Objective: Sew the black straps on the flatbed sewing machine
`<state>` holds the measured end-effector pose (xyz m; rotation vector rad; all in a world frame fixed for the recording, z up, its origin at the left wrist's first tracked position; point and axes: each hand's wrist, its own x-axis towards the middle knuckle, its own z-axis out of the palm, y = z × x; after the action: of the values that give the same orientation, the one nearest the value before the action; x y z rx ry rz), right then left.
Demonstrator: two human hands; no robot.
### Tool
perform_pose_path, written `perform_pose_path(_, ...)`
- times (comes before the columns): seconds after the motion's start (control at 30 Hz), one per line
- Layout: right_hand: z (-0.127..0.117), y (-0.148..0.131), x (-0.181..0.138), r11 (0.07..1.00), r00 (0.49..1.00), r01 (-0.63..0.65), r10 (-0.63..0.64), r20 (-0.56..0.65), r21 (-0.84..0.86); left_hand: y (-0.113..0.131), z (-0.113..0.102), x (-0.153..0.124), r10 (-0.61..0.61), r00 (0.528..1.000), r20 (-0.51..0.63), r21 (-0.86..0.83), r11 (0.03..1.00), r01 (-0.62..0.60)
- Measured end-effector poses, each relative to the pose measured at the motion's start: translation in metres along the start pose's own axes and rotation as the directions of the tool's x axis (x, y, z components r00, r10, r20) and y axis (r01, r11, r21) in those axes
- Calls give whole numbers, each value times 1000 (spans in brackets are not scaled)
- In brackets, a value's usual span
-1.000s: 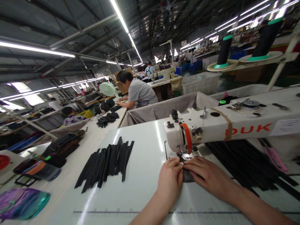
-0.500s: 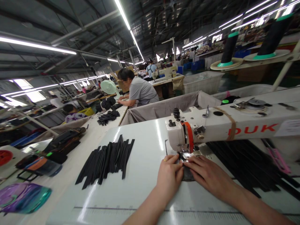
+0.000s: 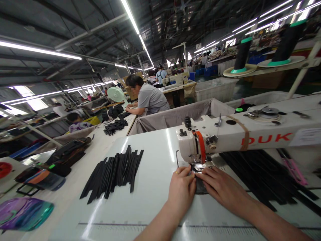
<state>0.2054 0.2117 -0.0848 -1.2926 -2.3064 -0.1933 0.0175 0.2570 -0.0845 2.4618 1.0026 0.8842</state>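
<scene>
This is a sewing workshop, factory-like in scale. A sewing machine (image 3: 223,134) stands on a worktable (image 3: 152,187), with spools of black thread (image 3: 243,55) above it and black strips (image 3: 114,174) laid out to its left. Beyond the machine, a person in a grey shirt (image 3: 152,97) leans over a bench (image 3: 100,147); another machine (image 3: 179,79) stands farther back. High above it, tube lights (image 3: 130,16) hang under metal beams (image 3: 90,33).

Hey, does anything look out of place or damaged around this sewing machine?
Nothing looks spilled or clearly damaged. One oddity: a brown band wraps the arm of the sewing machine at the red lettering, perhaps improvised. The black strips beyond the left hand have uneven ends.
</scene>
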Motion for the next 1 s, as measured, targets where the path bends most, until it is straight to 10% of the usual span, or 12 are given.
perform_pose_path(0.53, -18, -1, -3, 988, 987, -154, 153, -37, -4, -15, -1, 8, -127, 990, -66, -87, 989, 121)
perform_pose_path(0.8, -64, 34, -89, 675, 790, -614, 520, -325, -409, -36, -29, 30, 25, 972, 235, 133, 989, -57)
perform_pose_path(1.0, -67, 40, -124, 690, 826, -564, 467, -315, -455, -66, -56, 5, -77, 984, 159, 189, 981, 46)
